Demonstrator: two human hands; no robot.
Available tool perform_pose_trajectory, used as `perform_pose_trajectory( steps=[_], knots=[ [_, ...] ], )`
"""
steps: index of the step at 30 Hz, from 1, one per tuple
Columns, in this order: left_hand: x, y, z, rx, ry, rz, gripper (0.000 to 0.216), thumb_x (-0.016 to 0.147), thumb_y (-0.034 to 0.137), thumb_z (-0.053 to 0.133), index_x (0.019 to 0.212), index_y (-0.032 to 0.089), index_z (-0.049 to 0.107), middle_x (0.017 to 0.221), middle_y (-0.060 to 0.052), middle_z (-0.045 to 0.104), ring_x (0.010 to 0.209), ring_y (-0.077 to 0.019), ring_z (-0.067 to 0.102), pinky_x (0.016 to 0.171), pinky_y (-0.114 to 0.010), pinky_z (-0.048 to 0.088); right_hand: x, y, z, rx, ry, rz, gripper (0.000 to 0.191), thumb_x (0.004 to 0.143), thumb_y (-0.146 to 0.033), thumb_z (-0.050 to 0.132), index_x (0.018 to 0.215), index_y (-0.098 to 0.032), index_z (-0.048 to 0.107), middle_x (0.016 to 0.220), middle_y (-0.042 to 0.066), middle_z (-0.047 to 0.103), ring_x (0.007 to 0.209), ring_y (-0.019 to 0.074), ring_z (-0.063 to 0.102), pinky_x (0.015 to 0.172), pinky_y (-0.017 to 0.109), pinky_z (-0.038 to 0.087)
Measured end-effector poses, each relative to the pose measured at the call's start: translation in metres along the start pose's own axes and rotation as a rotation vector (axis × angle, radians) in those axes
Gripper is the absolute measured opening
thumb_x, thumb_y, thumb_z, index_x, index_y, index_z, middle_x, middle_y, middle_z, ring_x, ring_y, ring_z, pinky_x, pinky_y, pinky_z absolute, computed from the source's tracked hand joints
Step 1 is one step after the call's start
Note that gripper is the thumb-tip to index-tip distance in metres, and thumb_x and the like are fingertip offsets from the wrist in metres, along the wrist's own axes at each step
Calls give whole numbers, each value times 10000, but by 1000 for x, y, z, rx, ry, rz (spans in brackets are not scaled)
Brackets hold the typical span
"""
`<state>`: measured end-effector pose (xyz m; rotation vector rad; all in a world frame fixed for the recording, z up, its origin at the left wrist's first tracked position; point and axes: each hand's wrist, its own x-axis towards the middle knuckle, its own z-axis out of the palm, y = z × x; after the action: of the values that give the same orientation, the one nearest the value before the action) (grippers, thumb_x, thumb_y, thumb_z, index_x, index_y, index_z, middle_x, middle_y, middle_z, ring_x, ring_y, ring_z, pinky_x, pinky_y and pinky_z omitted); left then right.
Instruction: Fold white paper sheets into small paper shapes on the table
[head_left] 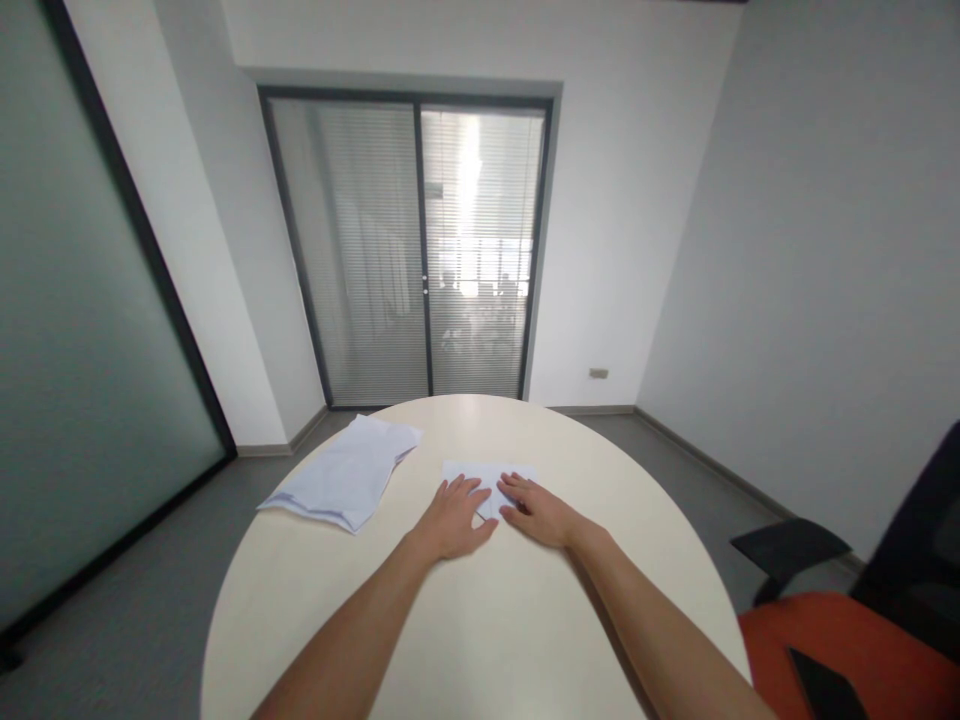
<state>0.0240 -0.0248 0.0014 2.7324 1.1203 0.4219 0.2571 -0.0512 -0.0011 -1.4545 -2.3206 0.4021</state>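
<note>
A white sheet of paper [491, 470] lies on the round cream table [480, 620] in front of me, and part of it looks folded. My left hand [454, 515] rests on its left part with the fingers stretched out and the thumb apart. On the right part lies my right hand [536, 510], its fingers spread over the paper. The two hands face each other with a small gap between them, where a bit of the paper shows. Both hands cover much of the paper's lower portion.
A stack of white papers [345, 470] lies at the table's left edge. An office chair with an orange seat [862, 650] and black armrest [791, 550] stands close on the right, a dark flat object [825, 685] on its seat. Beyond the table is a glass door with blinds [420, 250].
</note>
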Motion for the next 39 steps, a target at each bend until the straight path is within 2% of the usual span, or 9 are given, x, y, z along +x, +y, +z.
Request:
perform_pose_trajectory(
  steps=[6,13,17,20,26,33,39],
  knots=[
    [2,-2,0,-17,55,11,511,962,516,454,1372,239,579,1492,-89,514,1411,-332,412,1179,-529,303,-4,-3,-6,-10,-32,-3,721,931,-550,523,1494,-106,450,1573,178,347,1482,323,296,1226,498,220],
    [3,2,-8,-68,113,26,452,995,493,411,1251,211,654,1353,-81,632,1293,-266,527,1138,-420,373,-2,-2,-6,29,11,3,551,979,-472,465,1437,-174,542,1534,121,446,1457,278,361,1211,479,270],
    [3,1,-9,-74,148,42,360,961,425,497,1203,209,651,1220,-79,679,1148,-232,600,1039,-348,449,-1,6,-3,38,48,-3,505,989,-443,451,1398,-175,579,1496,117,504,1431,267,408,1196,461,307],
    [5,-3,-6,-56,143,-13,326,923,342,552,1206,207,637,1212,-82,667,1151,-232,595,1019,-339,457,-1,12,-1,39,77,0,486,997,-432,433,1372,-171,599,1474,115,532,1413,265,435,1187,459,323],
    [7,-9,-5,-19,153,-132,252,946,250,499,1138,223,660,1172,-65,676,1132,-219,594,970,-325,468,-1,6,-6,32,128,1,466,1006,-435,413,1315,-168,638,1385,109,619,1309,271,542,1143,431,377],
    [9,-8,-7,0,163,-155,238,981,271,463,1067,223,679,1113,-60,706,1071,-218,630,927,-314,472,-3,-10,-18,32,114,3,433,1025,-440,357,1126,-213,711,1172,92,729,1085,266,647,996,391,468],
    [9,-8,-10,-3,191,-190,275,1011,305,415,1068,237,676,1065,-55,722,1008,-210,658,876,-301,472,-3,-3,-18,-59,142,89,417,998,-423,397,1174,-188,692,1196,117,712,1105,272,635,971,373,465]
  ],
)
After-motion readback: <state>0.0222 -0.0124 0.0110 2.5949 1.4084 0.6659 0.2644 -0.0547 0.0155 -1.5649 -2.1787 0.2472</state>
